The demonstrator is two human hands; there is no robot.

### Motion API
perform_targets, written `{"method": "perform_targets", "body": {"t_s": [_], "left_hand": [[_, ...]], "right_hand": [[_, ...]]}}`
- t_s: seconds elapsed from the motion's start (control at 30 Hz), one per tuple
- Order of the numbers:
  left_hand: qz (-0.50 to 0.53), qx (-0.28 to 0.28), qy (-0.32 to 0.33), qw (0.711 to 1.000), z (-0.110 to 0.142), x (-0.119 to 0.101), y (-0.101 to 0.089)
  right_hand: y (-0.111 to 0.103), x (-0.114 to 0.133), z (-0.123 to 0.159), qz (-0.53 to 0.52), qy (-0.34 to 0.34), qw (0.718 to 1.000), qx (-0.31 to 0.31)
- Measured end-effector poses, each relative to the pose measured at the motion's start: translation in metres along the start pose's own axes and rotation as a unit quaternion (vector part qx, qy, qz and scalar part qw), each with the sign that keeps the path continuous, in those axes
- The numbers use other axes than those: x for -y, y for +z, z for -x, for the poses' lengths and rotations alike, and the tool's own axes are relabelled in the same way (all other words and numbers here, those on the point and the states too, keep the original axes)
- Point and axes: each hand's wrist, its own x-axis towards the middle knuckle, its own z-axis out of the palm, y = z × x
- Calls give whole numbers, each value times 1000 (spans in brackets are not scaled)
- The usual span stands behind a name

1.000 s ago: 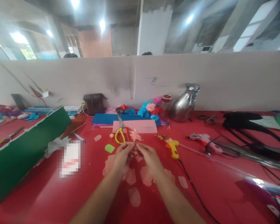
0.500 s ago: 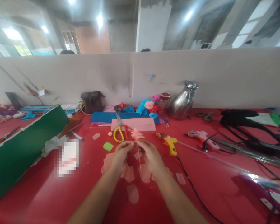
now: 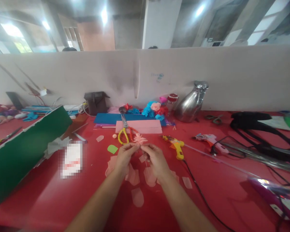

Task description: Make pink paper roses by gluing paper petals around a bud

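Observation:
A small pink paper flower (image 3: 139,139) on a thin wire stem (image 3: 145,160) is pinched between my two hands, just below its petals. My left hand (image 3: 125,158) closes on the flower's base from the left, thumb and forefinger together. From the right, my right hand (image 3: 156,159) grips the same spot, its lower fingers curled. Loose pink paper petals (image 3: 137,197) lie on the table under and around my wrists. Just behind the flower rest scissors (image 3: 123,136) with one yellow and one red handle. A green petal-shaped piece (image 3: 112,149) sits left of my left hand.
A yellow glue gun (image 3: 178,150) with a black cord lies right, a pink glue gun (image 3: 211,141) beyond it. Pink paper (image 3: 145,126), finished paper flowers (image 3: 156,108) and a metal jug (image 3: 192,104) stand behind. A green board (image 3: 31,154) rises at left.
The flower has turned between my fingers, and its wire stem, hidden a second ago, now shows hanging below. Both hands stay closed together in nearly the same place. The view shifts slightly.

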Motion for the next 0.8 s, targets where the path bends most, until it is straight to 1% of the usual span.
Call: {"method": "perform_targets", "body": {"t_s": [0.3,0.47,0.53,0.63,0.67,0.73,0.8], "left_hand": [[-42,-6,32,999,-2,0,-4],[-60,-21,50,997,-2,-3,-4],[-70,-32,73,994,-1,-5,-3],[-68,-68,116,989,1,-7,-4],[-67,-80,117,988,1,-7,-4],[-68,-83,88,990,0,-6,-5],[-65,-52,37,996,0,-5,-4]], "right_hand": [[1,3,3,45,-19,999,3],[4,5,7,71,-40,997,8],[6,7,8,72,-41,997,-1],[6,7,8,56,-29,998,-30],[5,7,7,47,-24,998,-35],[4,6,6,29,-16,999,-37],[3,4,5,17,-10,999,-34]]}}
